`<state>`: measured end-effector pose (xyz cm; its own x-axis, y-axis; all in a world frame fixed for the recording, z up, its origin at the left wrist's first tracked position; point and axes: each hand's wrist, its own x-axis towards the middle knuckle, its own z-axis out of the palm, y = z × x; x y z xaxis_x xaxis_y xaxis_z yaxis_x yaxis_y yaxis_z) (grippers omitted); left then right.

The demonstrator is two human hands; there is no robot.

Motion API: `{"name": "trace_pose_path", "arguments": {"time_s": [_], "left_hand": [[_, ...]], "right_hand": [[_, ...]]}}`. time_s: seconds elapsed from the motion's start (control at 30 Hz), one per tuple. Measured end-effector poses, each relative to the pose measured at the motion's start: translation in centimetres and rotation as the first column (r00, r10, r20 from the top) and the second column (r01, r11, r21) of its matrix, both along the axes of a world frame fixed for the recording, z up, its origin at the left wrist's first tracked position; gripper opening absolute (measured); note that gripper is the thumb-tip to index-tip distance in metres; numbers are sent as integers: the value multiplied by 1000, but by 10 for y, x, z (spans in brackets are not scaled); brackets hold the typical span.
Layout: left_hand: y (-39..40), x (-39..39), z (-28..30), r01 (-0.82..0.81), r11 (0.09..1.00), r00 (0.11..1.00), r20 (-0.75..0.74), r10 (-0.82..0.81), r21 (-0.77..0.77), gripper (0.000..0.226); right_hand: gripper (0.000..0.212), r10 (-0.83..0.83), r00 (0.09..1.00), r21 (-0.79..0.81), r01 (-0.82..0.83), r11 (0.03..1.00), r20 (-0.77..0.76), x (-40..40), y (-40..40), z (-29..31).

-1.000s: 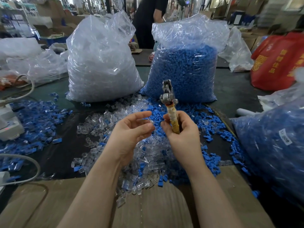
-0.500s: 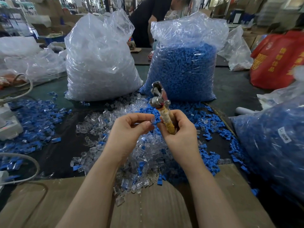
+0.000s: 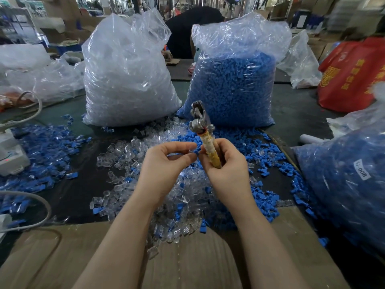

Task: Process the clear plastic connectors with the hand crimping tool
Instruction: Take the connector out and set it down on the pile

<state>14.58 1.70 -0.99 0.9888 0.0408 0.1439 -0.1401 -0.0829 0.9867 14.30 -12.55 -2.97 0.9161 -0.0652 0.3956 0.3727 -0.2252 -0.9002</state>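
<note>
My right hand (image 3: 226, 167) grips the hand crimping tool (image 3: 205, 134) by its yellowish wrapped handle, with the metal jaws pointing up and away. My left hand (image 3: 164, 165) pinches a small clear plastic connector (image 3: 192, 151) between thumb and fingertips, right beside the tool handle and touching my right fingers. Below both hands lies a loose heap of clear connectors (image 3: 129, 155) mixed with blue pieces (image 3: 260, 151) on the dark table.
A big bag of clear parts (image 3: 125, 76) and a bag of blue parts (image 3: 233, 80) stand behind the heap. Another blue-filled bag (image 3: 343, 180) sits at right, a red bag (image 3: 352, 76) beyond. Cables and a white device (image 3: 10, 155) lie left. A person bends over at the back.
My left fingers closed into a pinch on a clear connector and moved against my right hand. The tool tilted slightly left, then came back upright.
</note>
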Motion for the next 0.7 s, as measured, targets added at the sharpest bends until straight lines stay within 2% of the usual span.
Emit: {"name": "trace_pose_path", "arguments": {"time_s": [0.53,0.6,0.7], "left_hand": [[-1,0,0,-16,1000,1000,17,17,-14,21],[-1,0,0,-12,999,1000,2,12,-47,21],[0,0,-1,-8,985,999,-40,1,-174,18]], "right_hand": [[14,3,999,35,-2,999,-33,1,1,0],[14,8,999,50,-7,999,-35,1,1,1],[10,4,999,39,-3,999,-45,1,-4,2]]}}
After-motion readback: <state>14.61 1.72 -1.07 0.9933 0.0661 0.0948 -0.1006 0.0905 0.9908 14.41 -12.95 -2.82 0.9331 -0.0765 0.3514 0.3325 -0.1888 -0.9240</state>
